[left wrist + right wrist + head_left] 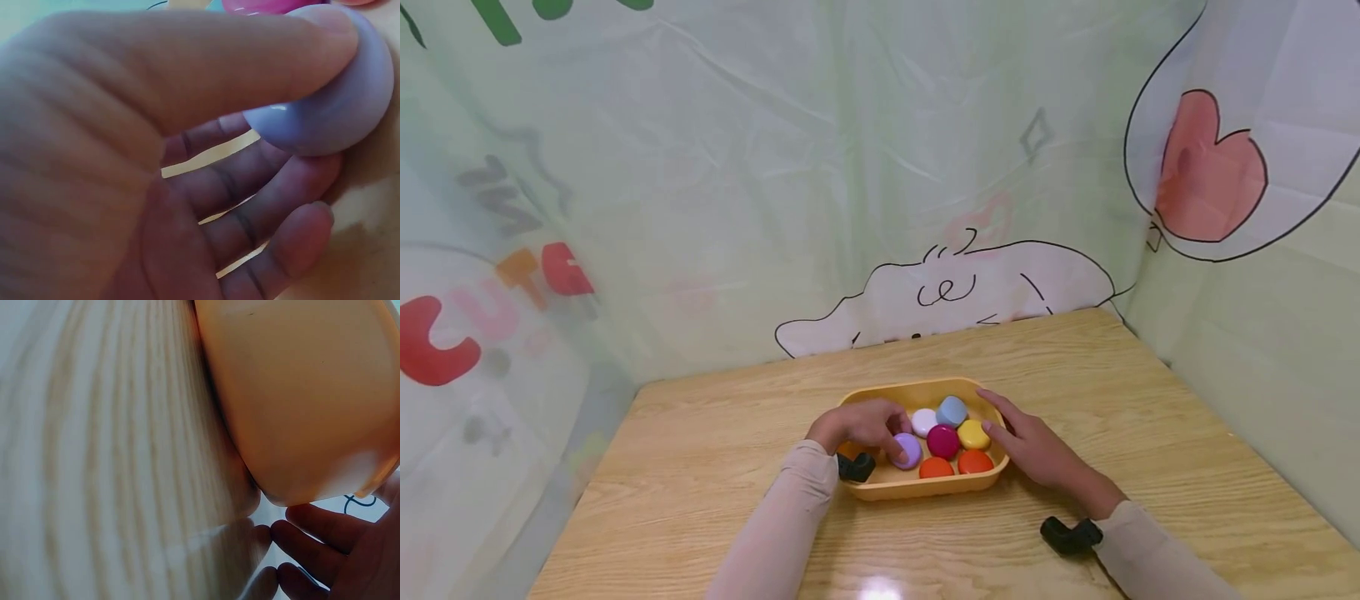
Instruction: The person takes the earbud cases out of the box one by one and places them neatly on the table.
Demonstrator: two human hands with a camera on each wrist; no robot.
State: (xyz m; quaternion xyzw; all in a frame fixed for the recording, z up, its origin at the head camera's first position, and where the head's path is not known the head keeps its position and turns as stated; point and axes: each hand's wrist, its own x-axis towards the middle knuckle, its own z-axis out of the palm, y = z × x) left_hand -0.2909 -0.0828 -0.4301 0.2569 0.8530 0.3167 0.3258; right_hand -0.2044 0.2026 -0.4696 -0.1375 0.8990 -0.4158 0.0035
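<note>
A yellow-orange plastic tray (917, 488) holds several smooth, rounded, coloured pieces. My left hand (868, 425) reaches over its left side and pinches a lavender rounded piece (331, 119) between thumb and fingers. In the left wrist view the thumb lies on top of that piece, the fingertips under its edge. Close by are a pale lilac piece (923, 422), a light blue one (952, 412), a magenta one (943, 442), a yellow one (974, 434) and two orange-red ones (975, 462). My right hand (1037, 446) holds the tray's right end, thumb over the rim, fingers outside.
The tray stands on a light wooden table (715, 467). A printed cloth (737, 167) with cartoon drawings hangs behind and at both sides. Black wrist devices (1070, 536) sit at both cuffs.
</note>
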